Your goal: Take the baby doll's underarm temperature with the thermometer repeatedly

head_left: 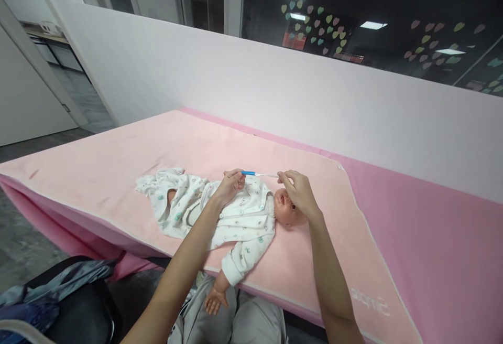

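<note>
Between my two hands, level above a baby doll's chest, stretches a thin blue-and-clear stick (257, 174), shaped much like a thermometer. My left hand (232, 184) is closed around its blue end. At the clear end, the fingertips of my right hand (296, 189) are pinched together. Below lies the baby doll (239, 218) on its back, dressed in a white printed outfit with snap buttons. Its head (283, 210) points right and is partly covered by my right hand. One doll arm (220, 289) hangs over the table's near edge, above my lap.
A peach mat (129, 144) with a white border covers much of the pink-clothed table (432, 228). Behind it rises a white half wall (275, 92) topped by dark glass with heart stickers. A black chair (86, 307) holding blue fabric stands at the lower left.
</note>
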Motion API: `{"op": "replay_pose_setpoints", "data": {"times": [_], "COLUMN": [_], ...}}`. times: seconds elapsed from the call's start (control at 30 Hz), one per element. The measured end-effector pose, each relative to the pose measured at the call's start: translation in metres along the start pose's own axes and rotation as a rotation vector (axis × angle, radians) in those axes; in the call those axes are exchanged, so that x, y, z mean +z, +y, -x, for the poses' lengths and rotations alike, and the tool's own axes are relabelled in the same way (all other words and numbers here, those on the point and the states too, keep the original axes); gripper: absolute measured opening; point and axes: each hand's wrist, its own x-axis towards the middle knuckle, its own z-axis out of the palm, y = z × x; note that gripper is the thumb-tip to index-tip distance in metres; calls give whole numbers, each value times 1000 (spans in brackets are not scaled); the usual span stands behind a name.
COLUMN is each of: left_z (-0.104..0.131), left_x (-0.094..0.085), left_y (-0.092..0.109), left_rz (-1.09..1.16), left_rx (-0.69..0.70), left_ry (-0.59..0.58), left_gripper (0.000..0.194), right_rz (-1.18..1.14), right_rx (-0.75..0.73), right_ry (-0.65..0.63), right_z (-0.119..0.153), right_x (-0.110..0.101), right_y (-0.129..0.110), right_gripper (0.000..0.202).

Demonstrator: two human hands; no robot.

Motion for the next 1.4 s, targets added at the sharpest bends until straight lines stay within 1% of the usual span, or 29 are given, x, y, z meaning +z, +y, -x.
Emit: {"op": "replay_pose_setpoints", "data": {"times": [0.1, 0.3, 0.53, 0.67, 0.8, 0.9, 1.0, 1.07, 1.17, 1.23, 1.33, 1.4], "left_z": [2, 5, 3, 2, 2, 2, 2, 3, 5, 6, 9, 10], "left_x": [3, 10, 5, 3, 3, 2, 2, 4, 7, 10, 14, 15], "left_y": [3, 7, 3, 1, 1, 0, -3, -7, -10, -10, -8, -6], "left_rz": [-27, -94, -129, -154, -211, -258, -365, -511, -790, -918, -975, -992], "left_rx": [-9, -38, -18, 7, 13, 14, 9, -15, -43, -31, -27, -43], "left_ry": [-27, -30, -36, -25, -43, -68, -106, -179, -338, -400, -443, -473], "left_gripper": [31, 25, 27, 29, 27, 26, 27, 29, 31, 31, 31, 29], "right_rz": [43, 74, 77, 79, 63, 37, 27, 62, 139, 202, 377, 526], "right_rx": [-14, -36, -18, 18, 62, 51, 15, -32, -107, -126, -98, -63], "right_ry": [3, 18, 53, 40, 42, 50, 61, 87, 194, 281, 382, 425], "right_z": [0, -1, -3, -2, -3, -3, 1, 8, 23, 35, 57, 74], "right_x": [0, 3, 4, 3, 1, -3, -13, -24, -46, -62, -84, -94], "right_y": [0, 2, 5, 5, 4, 2, -4, -11, -22, -27, -26, -19], "right_gripper": [43, 46, 47, 47, 49, 47, 41, 34, 25, 23, 24, 25]}}
